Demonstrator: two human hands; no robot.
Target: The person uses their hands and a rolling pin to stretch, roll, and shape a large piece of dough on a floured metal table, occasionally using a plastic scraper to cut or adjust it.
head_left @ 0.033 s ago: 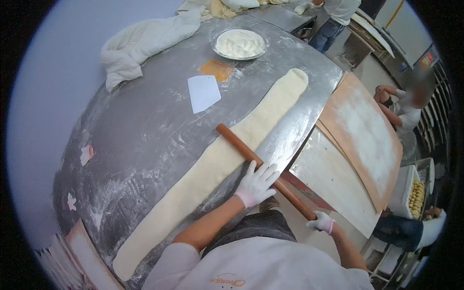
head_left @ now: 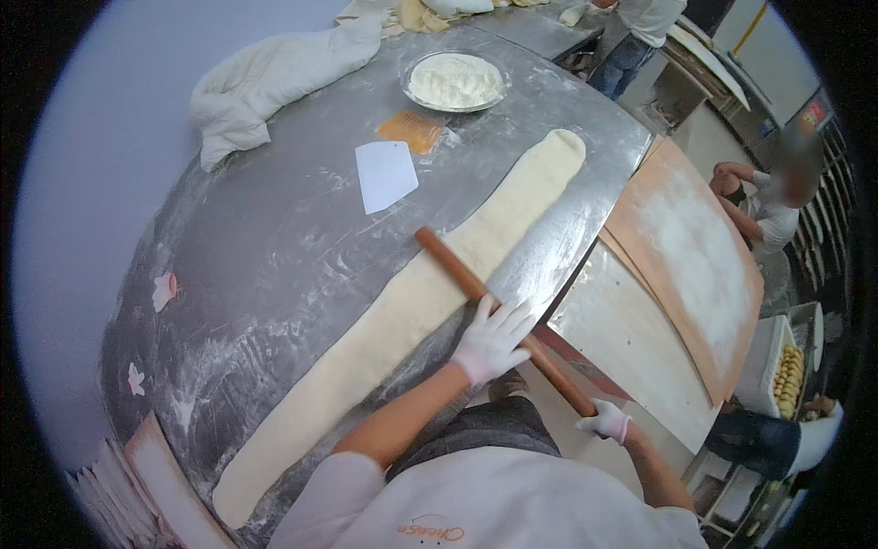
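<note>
A long, flattened strip of dough (head_left: 384,320) runs slantwise over the grey metal table (head_left: 274,247), from near left to far right. Across it lies a wooden rolling pin (head_left: 459,274), its far part on the dough and its near end past the table edge. My left hand (head_left: 494,344), in a white glove, rests on the pin's middle with fingers stretched out. Also gloved, my right hand (head_left: 608,421) is closed around the pin's near end.
Beyond the dough are a bowl of flour (head_left: 455,82), a white scraper (head_left: 385,177) and an orange one (head_left: 410,132). White cloth (head_left: 274,87) lies at the far left edge. Floured boards (head_left: 690,261) stand right of the table. Several people work at the right.
The rolling pin has shifted slightly to the far right along the dough. My left hand has moved slightly right with it; my right hand has barely moved.
</note>
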